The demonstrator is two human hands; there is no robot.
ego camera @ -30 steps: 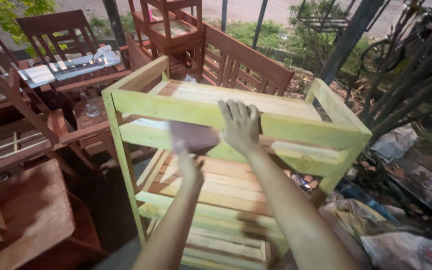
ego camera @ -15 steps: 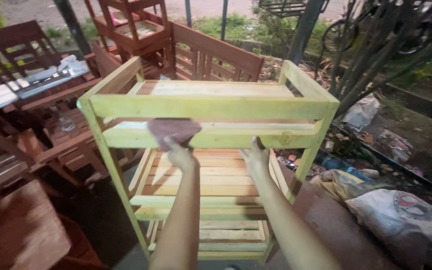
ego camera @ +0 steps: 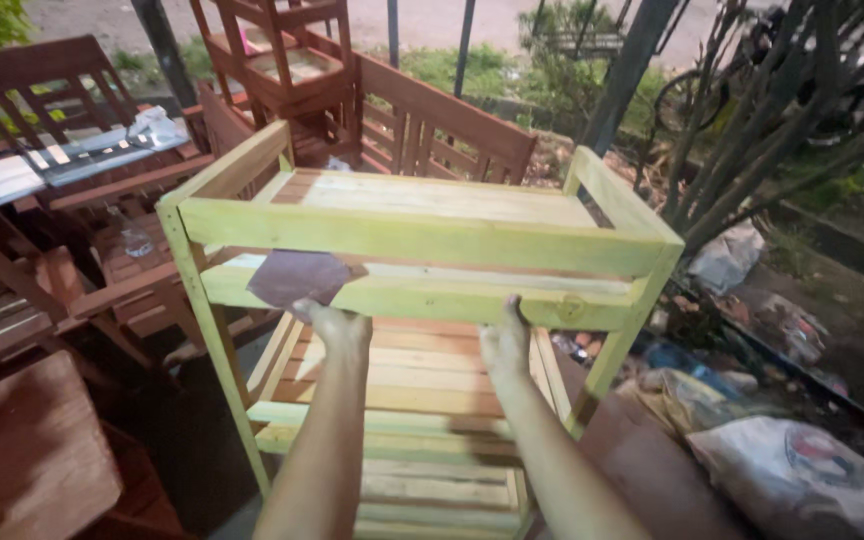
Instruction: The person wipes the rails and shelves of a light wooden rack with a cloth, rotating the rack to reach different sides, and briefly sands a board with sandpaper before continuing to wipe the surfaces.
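A pale green wooden shelf rack (ego camera: 422, 235) with slatted shelves stands in front of me. My left hand (ego camera: 332, 325) holds a reddish-brown sheet of sandpaper (ego camera: 297, 277) against the front rail of the second shelf. My right hand (ego camera: 505, 340) grips the underside of that same rail, further right, fingers curled around the wood. Both forearms reach up from the bottom of the view.
Dark red-brown wooden chairs and racks (ego camera: 282, 60) crowd the back and left. A brown wooden surface (ego camera: 27, 460) sits at lower left. Sacks and litter (ego camera: 802, 480) lie on the ground at right, beside thin tree trunks (ego camera: 742, 130).
My right hand came down from the top rail to the second shelf's front rail. The left hand with the sandpaper stayed on that rail. The view shifted slightly.
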